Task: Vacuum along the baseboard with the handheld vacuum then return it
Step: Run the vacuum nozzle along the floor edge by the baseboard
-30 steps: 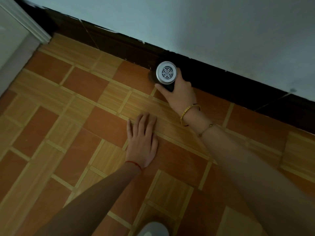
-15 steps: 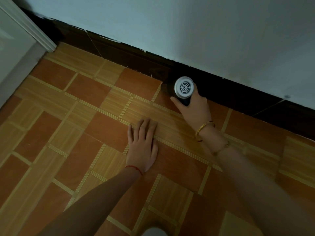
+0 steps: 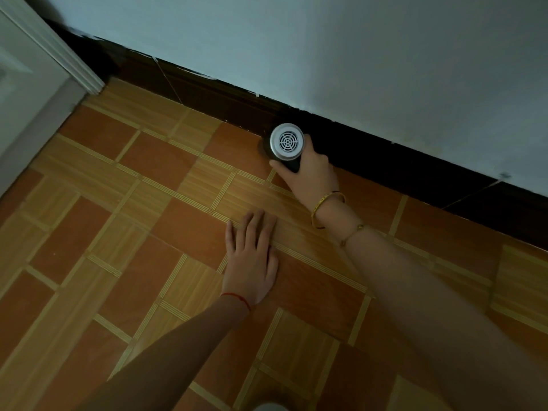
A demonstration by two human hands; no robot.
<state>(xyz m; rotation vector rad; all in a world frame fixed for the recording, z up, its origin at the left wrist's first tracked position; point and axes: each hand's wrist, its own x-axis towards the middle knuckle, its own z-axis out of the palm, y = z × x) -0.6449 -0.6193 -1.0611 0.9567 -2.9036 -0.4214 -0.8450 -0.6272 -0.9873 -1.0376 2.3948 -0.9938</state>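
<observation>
One handheld vacuum (image 3: 287, 143) is in play, sitting at about 12 o'clock from the middle of the view, its round grilled rear cap facing the camera and its dark body pointing down at the seam where the tiled floor (image 3: 189, 238) meets the dark baseboard (image 3: 385, 155); the nozzle end is hidden behind the cap, so I cannot tell whether it touches the skirting or only comes close. The right hand (image 3: 311, 170) grips the vacuum from the 4 o'clock side, thumb laid under the body and fingers wrapped behind it, with a gold bangle (image 3: 326, 209) and a thin chain on the wrist. The left hand (image 3: 252, 256) rests flat on the floor at 6 o'clock of the vacuum, well apart from it, fingers straight and together, holding nothing, a red thread at its wrist; it looks like a prop for a low crouch. Farther out, at 10 o'clock, a white door frame (image 3: 74, 63) marks the corner where the baseboard ends. As a judgement, the sweep along the baseboard is under way, with long stretches at 3 o'clock and 10 o'clock possibly left, and the return of the vacuum not yet begun.
</observation>
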